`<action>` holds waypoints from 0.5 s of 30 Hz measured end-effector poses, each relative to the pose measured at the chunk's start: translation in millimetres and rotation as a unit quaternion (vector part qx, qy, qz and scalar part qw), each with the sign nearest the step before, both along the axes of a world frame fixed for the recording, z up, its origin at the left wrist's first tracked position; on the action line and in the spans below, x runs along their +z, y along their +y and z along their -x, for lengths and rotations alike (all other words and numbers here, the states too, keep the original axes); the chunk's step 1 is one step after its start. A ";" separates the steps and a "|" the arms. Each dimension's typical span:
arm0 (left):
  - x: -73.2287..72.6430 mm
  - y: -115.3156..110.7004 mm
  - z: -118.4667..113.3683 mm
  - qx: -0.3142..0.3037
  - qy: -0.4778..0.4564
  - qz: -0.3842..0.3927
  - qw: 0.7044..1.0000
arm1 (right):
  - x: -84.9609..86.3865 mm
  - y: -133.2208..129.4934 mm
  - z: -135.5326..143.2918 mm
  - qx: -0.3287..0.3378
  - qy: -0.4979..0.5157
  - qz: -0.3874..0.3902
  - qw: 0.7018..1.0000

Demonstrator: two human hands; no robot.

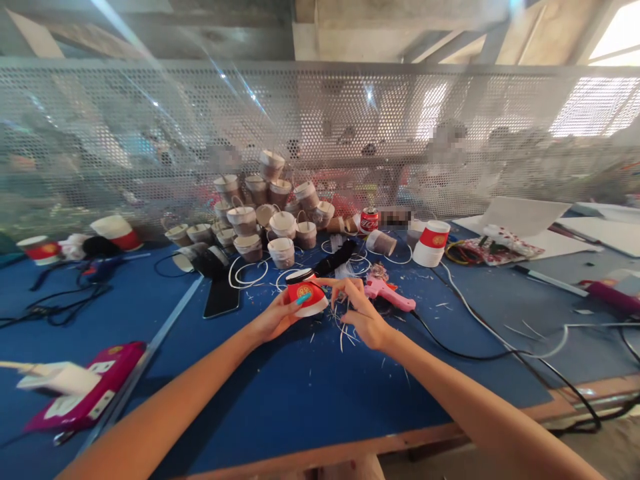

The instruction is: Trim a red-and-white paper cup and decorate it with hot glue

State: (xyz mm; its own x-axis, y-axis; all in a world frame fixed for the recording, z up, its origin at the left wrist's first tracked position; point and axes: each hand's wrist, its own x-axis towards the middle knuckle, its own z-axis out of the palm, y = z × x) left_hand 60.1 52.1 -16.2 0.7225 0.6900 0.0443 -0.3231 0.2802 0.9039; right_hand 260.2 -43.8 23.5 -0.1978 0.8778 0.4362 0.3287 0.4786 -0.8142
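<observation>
My left hand (275, 318) holds a red and white paper cup (305, 297) with a gold emblem, tilted on its side over the blue table. A dark band runs round the cup's upper end. My right hand (361, 312) is at the cup's right side, its index finger reaching to the cup's edge and the other fingers curled. Whether that hand pinches anything is too small to tell. Just beyond my right hand lies a pink glue gun (390, 294). White scraps (345, 333) are scattered below the hands.
Many small cup buckets (283, 225) are piled behind the hands. A black phone (221, 297) lies left, a magenta power strip (93, 383) nearer. A red can (369, 221) and stacked cups (431, 244) stand behind right. Cables cross the right side; a perforated screen (325, 120) closes the back.
</observation>
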 end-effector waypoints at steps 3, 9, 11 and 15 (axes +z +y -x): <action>-4.2 3.5 1.9 0.003 -0.002 0.001 1.000 | -2.3 4.6 -3.8 -0.043 0.045 0.013 0.998; -6.0 3.6 1.4 0.009 -0.008 0.006 1.000 | -8.2 5.8 -8.9 -0.081 0.084 -0.038 0.993; -3.5 1.0 -0.3 0.003 -0.020 0.002 1.000 | -7.5 2.7 -6.9 -0.025 0.059 -0.047 0.997; 2.0 -4.3 -3.8 -0.012 -0.030 -0.003 0.999 | -5.1 -1.2 -1.3 0.034 0.013 -0.021 0.999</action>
